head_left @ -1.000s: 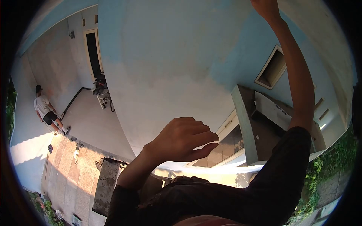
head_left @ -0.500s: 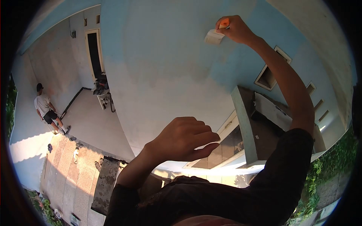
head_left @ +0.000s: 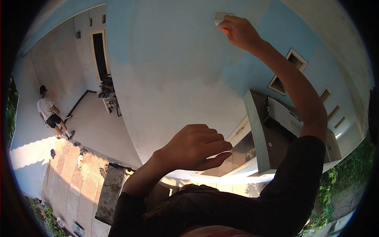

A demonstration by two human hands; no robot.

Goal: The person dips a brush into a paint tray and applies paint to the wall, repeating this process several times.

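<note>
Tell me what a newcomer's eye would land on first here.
Probably the right hand, gripping an orange-handled flat tool high in the picture, before the patchy blue and pale wall. Next, the left hand, large in the lower middle, apparently empty. Then perhaps the distant person, small and standing at the far left.

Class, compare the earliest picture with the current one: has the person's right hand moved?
Yes. The right hand has moved down and left in the picture, judged against the framed wall opening.
</note>
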